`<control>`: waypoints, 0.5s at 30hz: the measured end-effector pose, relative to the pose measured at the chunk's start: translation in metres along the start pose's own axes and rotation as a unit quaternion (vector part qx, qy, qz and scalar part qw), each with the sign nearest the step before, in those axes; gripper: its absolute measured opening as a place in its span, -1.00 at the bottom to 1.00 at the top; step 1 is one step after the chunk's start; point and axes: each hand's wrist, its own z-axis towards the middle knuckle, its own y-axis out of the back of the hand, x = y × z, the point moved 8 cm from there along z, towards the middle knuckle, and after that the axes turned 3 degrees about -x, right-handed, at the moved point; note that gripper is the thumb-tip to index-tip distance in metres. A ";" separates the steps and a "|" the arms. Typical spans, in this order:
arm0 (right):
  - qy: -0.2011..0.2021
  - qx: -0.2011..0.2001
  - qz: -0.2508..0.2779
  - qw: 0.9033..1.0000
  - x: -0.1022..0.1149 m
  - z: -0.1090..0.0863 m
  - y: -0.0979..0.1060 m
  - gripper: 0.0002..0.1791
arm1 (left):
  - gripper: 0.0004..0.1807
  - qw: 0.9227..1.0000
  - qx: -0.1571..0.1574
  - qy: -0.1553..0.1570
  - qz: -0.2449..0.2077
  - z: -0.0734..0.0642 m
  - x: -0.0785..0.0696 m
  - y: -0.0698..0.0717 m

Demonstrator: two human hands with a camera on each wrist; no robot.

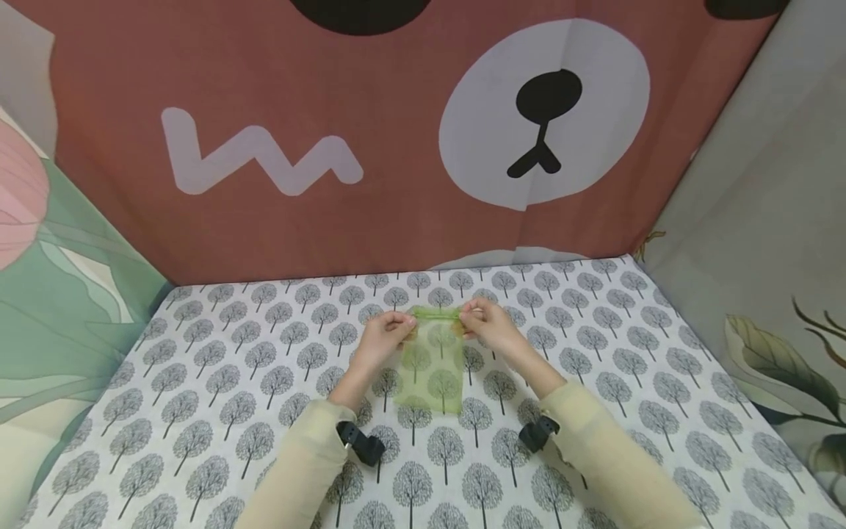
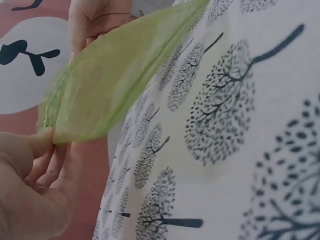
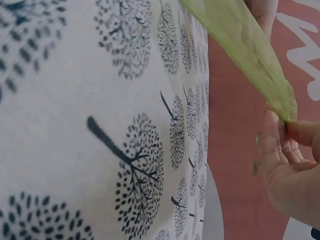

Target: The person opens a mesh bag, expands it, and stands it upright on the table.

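Note:
A sheer green drawstring pouch [image 1: 432, 367] is stretched between both hands, its gathered top band at the far side and its body sloping down toward the person. My left hand [image 1: 385, 336] pinches the left end of that band between thumb and fingers. At the opposite end, my right hand [image 1: 489, 325] pinches the right corner the same way. In the left wrist view the mesh of the pouch [image 2: 115, 75] hangs taut over the cloth. The right wrist view shows the pouch [image 3: 250, 45] edge-on, narrowing to the right thumb and fingertips.
A white cloth [image 1: 264, 426] printed with grey trees covers the table. Behind it hangs a reddish-brown curtain [image 1: 383, 228] with a cartoon muzzle. Patterned drapes close off the left and right sides. Each wrist wears a small black camera, such as the left one [image 1: 362, 444].

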 end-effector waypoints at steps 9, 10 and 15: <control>0.020 -0.001 -0.010 1.000 -0.002 0.000 0.000 -0.62 | -0.71 1.000 -0.007 -0.003 0.009 -0.003 0.000 -0.002; 0.018 -0.006 -0.014 1.000 -0.002 0.000 0.000 -0.62 | -0.73 1.000 -0.014 -0.008 0.014 -0.003 -0.002 0.000; 0.012 -0.036 -0.004 0.999 0.000 0.001 0.003 -0.72 | -0.77 0.997 -0.046 -0.037 0.053 -0.003 -0.008 0.005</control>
